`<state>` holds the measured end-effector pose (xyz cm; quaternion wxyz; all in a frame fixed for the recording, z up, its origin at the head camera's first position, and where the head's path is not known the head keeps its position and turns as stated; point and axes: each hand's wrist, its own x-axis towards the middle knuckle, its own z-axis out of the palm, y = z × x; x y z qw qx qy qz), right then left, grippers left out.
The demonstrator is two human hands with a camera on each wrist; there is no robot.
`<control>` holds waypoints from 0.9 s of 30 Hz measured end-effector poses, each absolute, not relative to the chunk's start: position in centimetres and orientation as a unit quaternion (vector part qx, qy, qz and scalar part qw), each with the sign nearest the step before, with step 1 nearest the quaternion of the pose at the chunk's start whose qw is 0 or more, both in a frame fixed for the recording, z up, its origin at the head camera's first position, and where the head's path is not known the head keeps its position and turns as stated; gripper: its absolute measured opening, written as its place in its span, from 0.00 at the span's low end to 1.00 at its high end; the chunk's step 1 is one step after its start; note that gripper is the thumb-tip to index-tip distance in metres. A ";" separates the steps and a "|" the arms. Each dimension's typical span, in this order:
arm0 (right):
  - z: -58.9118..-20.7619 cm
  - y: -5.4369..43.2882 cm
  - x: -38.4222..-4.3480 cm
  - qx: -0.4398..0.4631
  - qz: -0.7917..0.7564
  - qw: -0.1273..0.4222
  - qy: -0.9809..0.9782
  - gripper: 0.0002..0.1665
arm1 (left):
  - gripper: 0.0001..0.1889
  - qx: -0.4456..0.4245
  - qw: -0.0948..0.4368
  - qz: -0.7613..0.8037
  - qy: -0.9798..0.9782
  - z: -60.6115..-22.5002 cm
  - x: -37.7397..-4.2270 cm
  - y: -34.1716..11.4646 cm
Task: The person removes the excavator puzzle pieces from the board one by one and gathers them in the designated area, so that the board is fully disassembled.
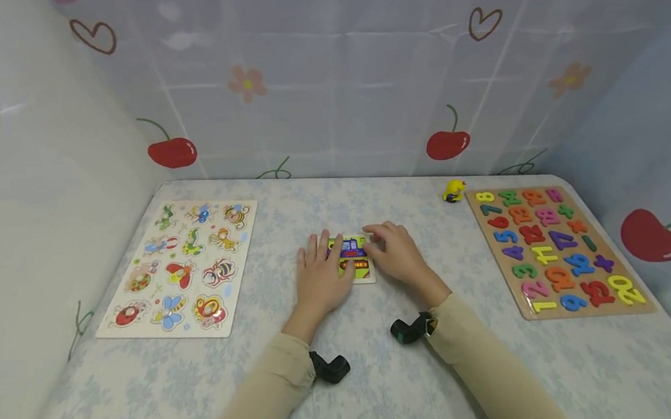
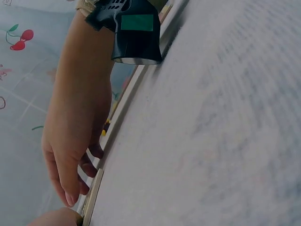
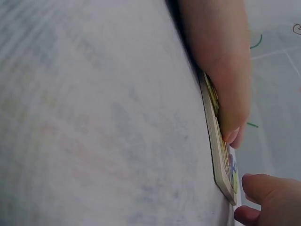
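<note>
A small square picture board (image 1: pixel 364 273) with a blue and orange vehicle on a green ground lies flat at the middle of the table. My left hand (image 1: pixel 325 275) lies over its left part, fingers extended and thumb across the picture. In the right wrist view that left hand (image 3: pixel 225 80) rests on the pale-edged board (image 3: pixel 217 155). Beside the board's upper right edge is my right hand (image 1: pixel 398 252), its fingers loosely bent with nothing gripped. The right wrist view shows this hand's fingertips (image 3: pixel 254 186) just off the board's edge.
An insect puzzle board (image 1: pixel 181 266) lies on the left. To the right is a number puzzle board (image 1: pixel 557 253), with a small yellow toy figure (image 1: pixel 454 191) near its far left corner. A cherry-print curtain (image 1: pixel 323 71) stands behind the table.
</note>
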<state>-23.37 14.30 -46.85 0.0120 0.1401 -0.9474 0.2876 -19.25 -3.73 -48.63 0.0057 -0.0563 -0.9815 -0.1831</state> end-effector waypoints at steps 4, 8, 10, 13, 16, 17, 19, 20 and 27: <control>-46.9 14.1 -23.6 0.144 0.281 0.010 -0.949 0.25 | 0.35 -0.057 0.016 -0.171 -0.983 -48.9 -19.2 -3.8; -46.9 13.9 -23.6 0.145 0.282 0.008 -0.948 0.22 | 0.35 -0.061 0.023 -0.161 -0.985 -49.0 -19.2 -3.9; -47.0 13.9 -23.6 0.146 0.284 0.009 -0.948 0.20 | 0.35 -0.061 0.024 -0.160 -0.985 -49.0 -19.1 -3.9; -47.0 13.8 -23.6 0.148 0.285 0.012 -0.947 0.19 | 0.35 -0.060 0.024 -0.161 -0.985 -49.0 -19.1 -3.8; -47.0 13.8 -23.6 0.147 0.286 0.016 -0.947 0.19 | 0.36 -0.059 0.021 -0.162 -0.985 -49.1 -19.0 -3.8; -47.0 13.7 -23.5 0.146 0.288 0.016 -0.946 0.19 | 0.36 -0.059 0.023 -0.163 -0.985 -49.1 -19.0 -3.8; -47.0 13.6 -23.5 0.145 0.293 0.016 -0.945 0.19 | 0.36 -0.059 0.026 -0.164 -0.984 -49.1 -18.9 -3.9; -47.0 13.5 -23.5 0.144 0.297 0.015 -0.944 0.19 | 0.36 -0.058 0.027 -0.164 -0.984 -49.1 -18.9 -3.9; -47.0 13.3 -23.5 0.132 0.339 0.015 -0.931 0.18 | 0.36 -0.059 0.030 -0.165 -0.984 -49.1 -18.9 -3.9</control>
